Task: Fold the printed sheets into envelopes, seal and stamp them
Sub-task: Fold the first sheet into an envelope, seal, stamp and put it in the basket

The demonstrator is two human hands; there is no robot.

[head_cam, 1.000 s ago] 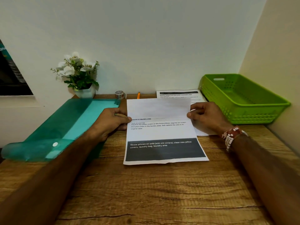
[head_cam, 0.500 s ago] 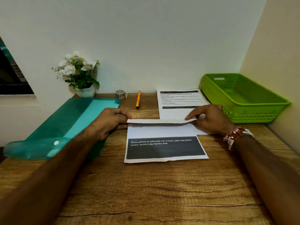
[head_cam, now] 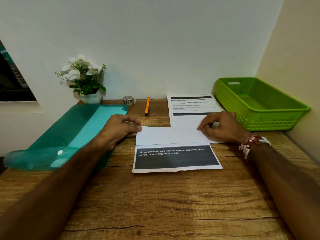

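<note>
A printed sheet (head_cam: 174, 158) lies in the middle of the wooden desk (head_cam: 155, 205). Its top part is folded down flat, white back upward, above a dark band with white text. My left hand (head_cam: 121, 129) pinches the fold's left end. My right hand (head_cam: 220, 127) presses fingertips on the fold's right end. A second printed sheet (head_cam: 190, 106) lies behind, partly under the folded one and my right hand.
A teal plastic folder (head_cam: 69, 134) lies at the left. A potted white flower (head_cam: 84, 80), a tape roll (head_cam: 128, 100) and an orange pen (head_cam: 147, 106) line the back wall. A green basket (head_cam: 256, 104) stands at the right corner.
The sheet's top part, lifted and curling toward me a second ago, now lies flat on the lower part. Both hands came down with it onto the fold.
</note>
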